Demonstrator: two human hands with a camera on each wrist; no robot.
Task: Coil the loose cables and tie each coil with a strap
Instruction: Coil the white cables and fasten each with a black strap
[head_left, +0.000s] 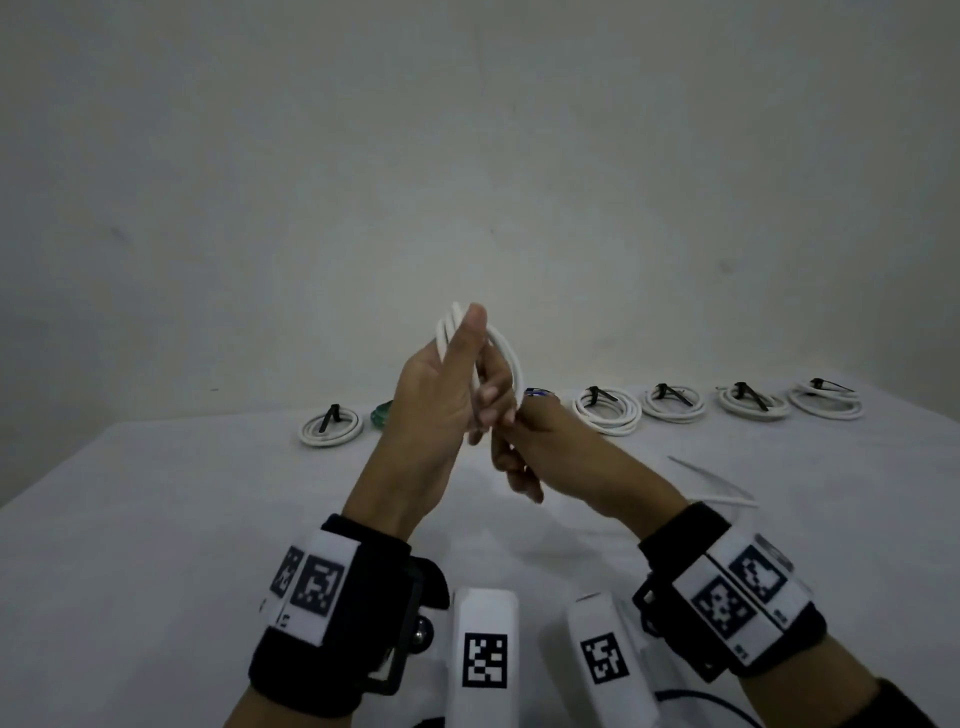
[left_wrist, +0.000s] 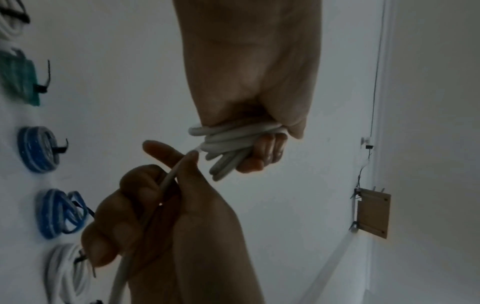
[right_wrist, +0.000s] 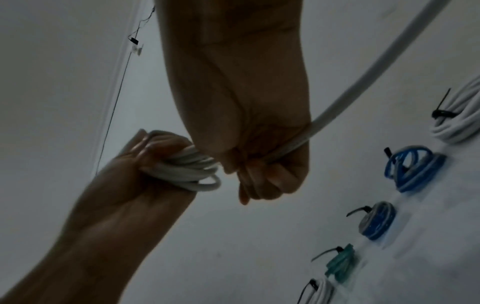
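Note:
My left hand (head_left: 457, 379) is raised above the table and grips a partly wound white cable coil (head_left: 506, 353), thumb pointing up. In the left wrist view its fingers curl round the loops of the coil (left_wrist: 228, 142). My right hand (head_left: 519, 457) sits just below and right of it, fist closed on the cable's loose tail (right_wrist: 363, 82). The tail runs from the coil through that fist (left_wrist: 166, 181) and down to the table (head_left: 727, 493). No loose strap shows.
Several coils tied with black straps line the table's far edge: a white one (head_left: 331, 427) and a green one (head_left: 384, 413) on the left, blue ones (right_wrist: 413, 170) behind my hands, white ones (head_left: 606, 410) to the right. White tagged devices (head_left: 485, 654) sit near me.

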